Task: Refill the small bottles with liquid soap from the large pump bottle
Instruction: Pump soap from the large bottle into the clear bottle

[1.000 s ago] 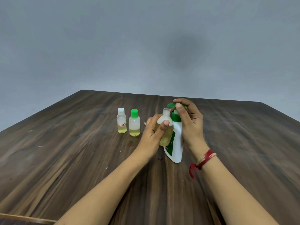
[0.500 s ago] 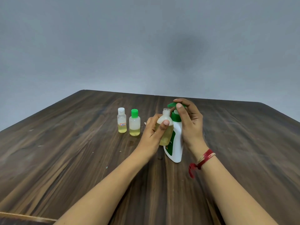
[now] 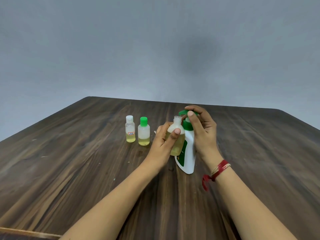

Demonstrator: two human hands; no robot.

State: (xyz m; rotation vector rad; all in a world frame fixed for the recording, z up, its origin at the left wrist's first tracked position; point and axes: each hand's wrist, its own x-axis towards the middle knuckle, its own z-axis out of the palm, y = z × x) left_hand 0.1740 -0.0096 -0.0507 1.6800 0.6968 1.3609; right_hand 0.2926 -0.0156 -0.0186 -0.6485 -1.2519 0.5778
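A: Where's the open small bottle (image 3: 176, 137), and which way does it point?
B: Mid-bench (image 3: 69, 161), lifted off the surface in the left hand (image 3: 161, 144). Long axis upright: neck at 12, base at 6. The mouth is uncapped and sits just under the nozzle tip of the green pump head (image 3: 182, 113).
A: Nozzle direction?
B: Points to 9. The large pump bottle (image 3: 188, 156) stands upright on the bench at the small bottle's 3 o'clock, right against it. Can't tell if they touch.
A: Looks?
B: Small bottle: clear plastic, pale yellow soap up to about the shoulder. Pump bottle: white body, green collar, green label.
A: Fingers?
B: Left fingers (image 3: 161, 130) wrap round the small bottle's body, thumb across its near face. Right hand (image 3: 203, 134) is at the pump's 3 o'clock, fingers curled over the pump head, one fingertip on its near side. Red thread (image 3: 217, 170) on that wrist.
A: The others?
B: The white-capped small bottle (image 3: 130, 131) and green-capped small bottle (image 3: 143, 134) stand upright side by side at 9 o'clock of the held one, clear of the hand. Both capped, yellow liquid low in each. The white-capped one has a small red-bordered label.
A: Delta vs 0.5 s ago?
B: None visible. Pump head height, bottle mouth, both grips and the standing pair all match.
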